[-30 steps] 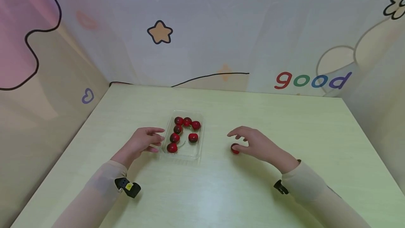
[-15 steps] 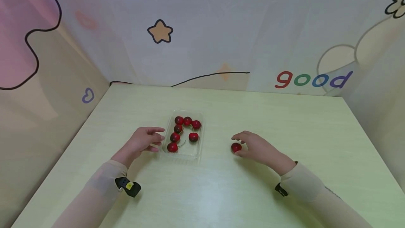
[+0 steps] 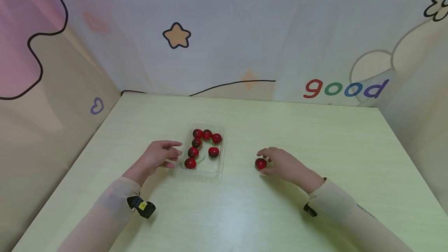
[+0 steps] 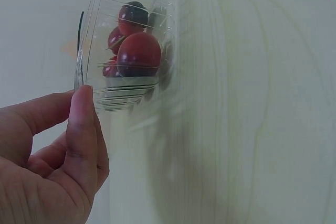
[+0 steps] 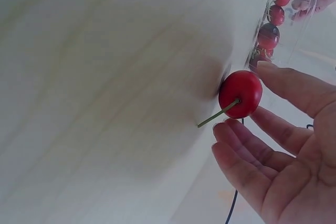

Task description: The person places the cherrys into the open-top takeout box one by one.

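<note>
A red cherry (image 3: pixel 260 163) with a green stem sits on the table right of a clear plastic tray (image 3: pixel 205 174). Around that cherry, my right hand (image 3: pixel 285 166) has its fingers spread and bent, index finger on the far side and thumb on the near side. In the right wrist view the thumb tip is right at the edge of the cherry (image 5: pixel 240 94), while the other fingers stay loosely apart. The tray has several dark red cherries (image 3: pixel 193 152) in it. My left hand (image 3: pixel 159 156) has its fingertips at the tray's left rim, fingers fairly straight.
The pale wooden table (image 3: pixel 224 213) runs back to a printed cloth wall (image 3: pixel 224 42) with a star and the word "good". Side walls of cloth stand left and right. Each sleeve cuff has a dark strap-on device (image 3: pixel 141 206).
My right hand has drawn back slightly toward the near right, so more of the lone cherry shows between thumb and index finger. The left hand and tray have stayed put.
</note>
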Tool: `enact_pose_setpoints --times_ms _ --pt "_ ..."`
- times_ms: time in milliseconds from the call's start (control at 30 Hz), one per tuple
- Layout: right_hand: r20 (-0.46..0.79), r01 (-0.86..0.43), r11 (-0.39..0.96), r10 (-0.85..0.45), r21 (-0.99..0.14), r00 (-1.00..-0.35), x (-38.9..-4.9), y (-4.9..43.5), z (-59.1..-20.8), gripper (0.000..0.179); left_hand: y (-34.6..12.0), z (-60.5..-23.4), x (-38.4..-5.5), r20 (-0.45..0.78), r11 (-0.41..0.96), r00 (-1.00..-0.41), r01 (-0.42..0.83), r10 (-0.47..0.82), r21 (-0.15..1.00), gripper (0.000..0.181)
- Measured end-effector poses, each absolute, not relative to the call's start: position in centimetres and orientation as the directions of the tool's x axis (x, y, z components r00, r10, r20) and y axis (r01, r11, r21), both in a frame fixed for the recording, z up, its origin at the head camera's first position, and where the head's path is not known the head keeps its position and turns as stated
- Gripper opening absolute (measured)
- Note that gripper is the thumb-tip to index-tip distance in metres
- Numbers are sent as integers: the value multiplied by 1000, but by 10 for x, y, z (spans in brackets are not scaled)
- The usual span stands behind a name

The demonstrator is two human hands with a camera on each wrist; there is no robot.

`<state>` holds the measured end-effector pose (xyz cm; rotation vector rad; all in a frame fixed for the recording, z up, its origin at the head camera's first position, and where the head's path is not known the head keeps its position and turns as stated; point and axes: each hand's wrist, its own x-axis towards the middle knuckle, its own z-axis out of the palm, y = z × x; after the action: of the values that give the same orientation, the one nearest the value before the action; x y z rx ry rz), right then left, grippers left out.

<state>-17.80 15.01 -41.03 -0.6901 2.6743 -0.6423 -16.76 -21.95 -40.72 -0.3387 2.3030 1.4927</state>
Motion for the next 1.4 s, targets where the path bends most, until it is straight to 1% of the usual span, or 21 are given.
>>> enact_pose_setpoints --times_ms 367,700,1400 --pt "-180 -391 805 -509 -447 -842 -178 146 -412 42 -220 -409 -168 -431 410 -902 -393 0 823 44" --pt "-174 -397 803 -512 -444 -841 -179 146 -419 37 -219 -410 -168 -433 415 -901 -394 1 820 44" --pt "-148 -424 791 -530 -441 -835 -180 145 -413 36 -219 -409 -168 -436 416 -900 -402 -13 816 44"
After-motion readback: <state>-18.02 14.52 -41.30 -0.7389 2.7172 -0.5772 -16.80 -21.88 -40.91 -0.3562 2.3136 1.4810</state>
